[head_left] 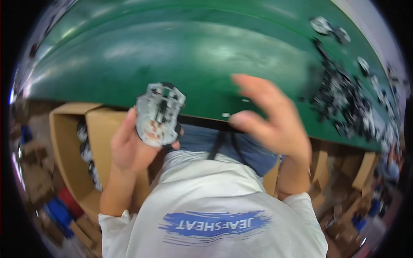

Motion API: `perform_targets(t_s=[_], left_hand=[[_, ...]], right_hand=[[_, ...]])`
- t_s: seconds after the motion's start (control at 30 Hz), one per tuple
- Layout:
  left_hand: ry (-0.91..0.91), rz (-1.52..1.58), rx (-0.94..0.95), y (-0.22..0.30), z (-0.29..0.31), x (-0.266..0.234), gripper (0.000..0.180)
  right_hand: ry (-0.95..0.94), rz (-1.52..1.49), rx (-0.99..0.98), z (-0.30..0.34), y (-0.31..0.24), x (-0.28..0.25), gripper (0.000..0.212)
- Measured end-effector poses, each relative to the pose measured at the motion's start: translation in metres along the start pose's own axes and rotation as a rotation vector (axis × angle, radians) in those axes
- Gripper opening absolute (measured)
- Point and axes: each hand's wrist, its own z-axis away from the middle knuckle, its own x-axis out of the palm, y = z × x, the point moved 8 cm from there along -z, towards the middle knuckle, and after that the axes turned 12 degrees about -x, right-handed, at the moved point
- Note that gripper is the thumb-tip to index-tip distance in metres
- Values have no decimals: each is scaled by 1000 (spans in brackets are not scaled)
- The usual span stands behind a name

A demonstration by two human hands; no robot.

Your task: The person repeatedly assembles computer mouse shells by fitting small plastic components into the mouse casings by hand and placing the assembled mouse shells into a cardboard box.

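My left hand (129,148) is closed around a pale grey, mouse-shaped plastic shell (148,114) with black parts along its edges. The shell's ribbed inner side faces up, with a black piece in its middle and some orange-tinted spots lower down. It is held near the front edge of the green table (206,64). Over that edge, farther right, my right hand (275,118) is blurred by motion, its thumb and fingers apart with nothing between them. Close to the right thumb, a small white piece (226,115) lies on the table.
A heap of black and grey plastic parts (340,92) spreads over the table's right side, with grey-and-black pieces (330,30) behind it. An open cardboard box (64,146) holding similar parts stands below the table at left. More cardboard boxes (365,171) stand at lower right.
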Motion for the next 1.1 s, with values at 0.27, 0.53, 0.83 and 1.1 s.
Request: perform_targets(t_s=[0.27, 0.53, 0.83, 1.1], left_hand=[[907, -251, 816, 160, 249, -198, 48], [1466, -727, 454, 84, 307, -297, 64], [1688, -1241, 424, 146, 164, -332, 68], [1885, -1347, 568, 200, 190, -397, 58]], right_hand=[[241, 640, 555, 140, 111, -117, 44], [185, 609, 358, 90, 121, -89, 37], [151, 518, 153, 40, 111, -68, 19], [213, 569, 97, 49, 88, -58, 19]])
